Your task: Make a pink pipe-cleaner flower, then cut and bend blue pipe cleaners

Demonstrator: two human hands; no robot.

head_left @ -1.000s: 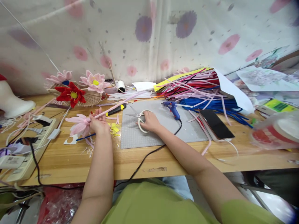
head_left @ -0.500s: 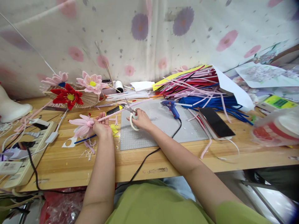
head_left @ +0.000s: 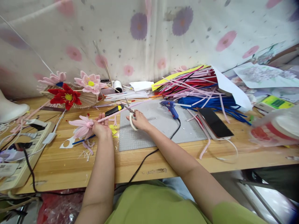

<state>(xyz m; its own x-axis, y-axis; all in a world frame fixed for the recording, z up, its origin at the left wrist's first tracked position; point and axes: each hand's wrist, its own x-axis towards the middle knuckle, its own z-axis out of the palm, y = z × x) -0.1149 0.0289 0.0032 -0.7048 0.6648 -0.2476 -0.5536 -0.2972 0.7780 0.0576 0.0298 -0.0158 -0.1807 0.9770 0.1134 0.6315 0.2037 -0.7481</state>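
- The left hand (head_left: 101,127) has its fingers pinched around the base of a pale pink pipe-cleaner flower (head_left: 81,126), whose long pink stem (head_left: 126,109) slants up to the right over the wooden counter (head_left: 70,161)
- The right hand (head_left: 140,119) grips white-handled metal scissors (head_left: 131,115), fingers curled through the loops, blades pointing up and left, close beside the stem at the left edge of the grey cutting mat (head_left: 161,127)
- A black and yellow utility knife (head_left: 114,110) lies just beyond the stem, between the two hands; yellow paper scraps (head_left: 113,129) lie right beside the left hand
- A blue hot glue gun (head_left: 172,107) rests on the mat to the right, its black cord (head_left: 149,154) running past the right forearm and over the counter's edge
- A black phone (head_left: 215,122) lies at the mat's right corner, before a heap of pink, red and blue pipe cleaners (head_left: 201,90)
- A red fabric flower (head_left: 64,97) and a pink one with a yellow centre (head_left: 90,82) sit on a woven fan at the back left; a white power strip (head_left: 21,155) lies at the left edge
- A second ago the scissors lay flat in the middle of the mat under the right hand; they now sit lifted off it and further left, nearer the stem, while the left hand has kept its hold on the flower
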